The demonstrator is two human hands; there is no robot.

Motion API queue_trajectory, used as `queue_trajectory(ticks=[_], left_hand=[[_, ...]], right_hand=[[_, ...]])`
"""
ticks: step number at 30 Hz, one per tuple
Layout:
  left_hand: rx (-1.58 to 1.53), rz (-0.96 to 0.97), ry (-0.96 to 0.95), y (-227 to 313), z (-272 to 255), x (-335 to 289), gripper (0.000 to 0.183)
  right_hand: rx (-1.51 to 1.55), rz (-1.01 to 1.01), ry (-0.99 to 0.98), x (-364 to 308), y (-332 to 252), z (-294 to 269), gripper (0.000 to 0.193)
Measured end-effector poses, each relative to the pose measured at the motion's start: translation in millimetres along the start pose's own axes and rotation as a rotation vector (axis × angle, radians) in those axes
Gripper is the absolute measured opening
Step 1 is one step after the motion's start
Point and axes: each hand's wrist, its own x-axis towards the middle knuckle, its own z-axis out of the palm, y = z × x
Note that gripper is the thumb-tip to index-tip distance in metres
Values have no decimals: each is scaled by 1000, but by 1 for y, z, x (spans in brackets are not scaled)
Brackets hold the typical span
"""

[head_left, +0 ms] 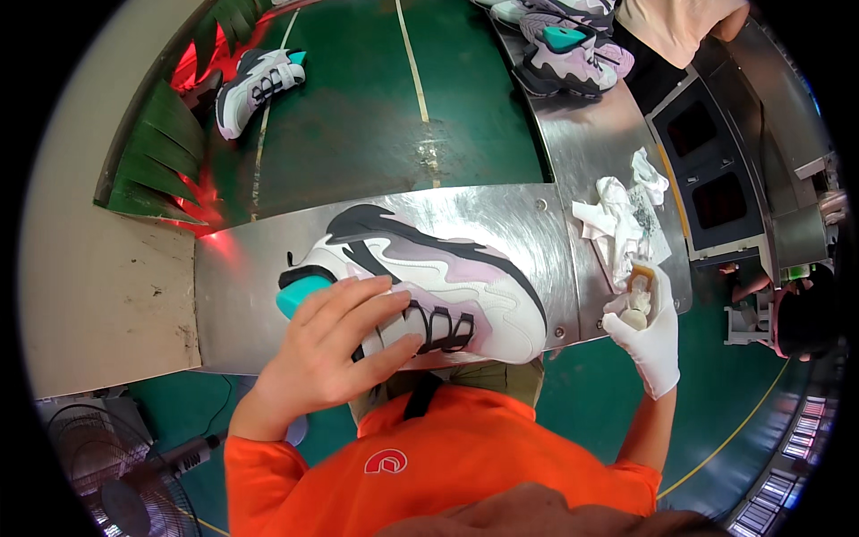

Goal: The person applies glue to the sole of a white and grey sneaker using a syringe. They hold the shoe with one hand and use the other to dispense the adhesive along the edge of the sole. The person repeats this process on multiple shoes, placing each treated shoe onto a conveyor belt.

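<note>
beyond us stretches a green belt (358,107) marked with pale lines, and our orange shirt (429,456) fills the lower middle. between them runs the steel table (242,331), shiny, which also continues up the right side.

on the table, right in front of us, lies the large sneaker (488,300): white and lilac, tipped onto its side, dark sole facing away from us, toe to the right, black laces toward us. our bare left hand (327,353) reaches over its opening, the fingers slightly apart and laid across the upper beside the laces.

at the upper right, more sneakers (568,67) in similar colours sit clustered on the table, near a person in a pale top (671,22). our right hand (656,345), in a white glove, is at the table's right end, well apart from the large sneaker; its fingers are curled around a small pale object (637,304) with a tan part. crumpled white cloths (613,224) lie just beyond that hand.

one single sneaker (255,89) rests on the belt at the upper left. smallest of all, a teal insert (298,295) pokes from the large sneaker's opening, just beside our left hand. we cannot tell what kind of thing the small pale object is.
</note>
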Motion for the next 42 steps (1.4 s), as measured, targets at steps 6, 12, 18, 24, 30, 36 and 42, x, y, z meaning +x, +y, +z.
queue_trajectory(ticks=[6, 12, 18, 24, 30, 36, 42], left_hand=[[-31, -50, -26, 2, -1, 11, 26], [-17, -79, -28, 4, -6, 14, 23], [-1, -71, -23, 2, -2, 17, 20], [12, -84, -38, 3, -5, 17, 19], [10, -97, -45, 4, -4, 18, 19], [12, -95, -48, 3, -3, 21, 19], [27, -120, -52, 8, -4, 22, 21]], right_hand=[[-142, 76, -45, -15, 18, -14, 65], [526, -23, -450, -15, 7, -10, 86], [830, -60, -720, 13, 12, 16, 105], [826, -27, -809, 26, 23, 24, 109], [817, -38, -880, 33, 23, 27, 111], [875, 29, -874, 35, 11, 32, 107], [720, 107, -815, 32, -3, 19, 106]])
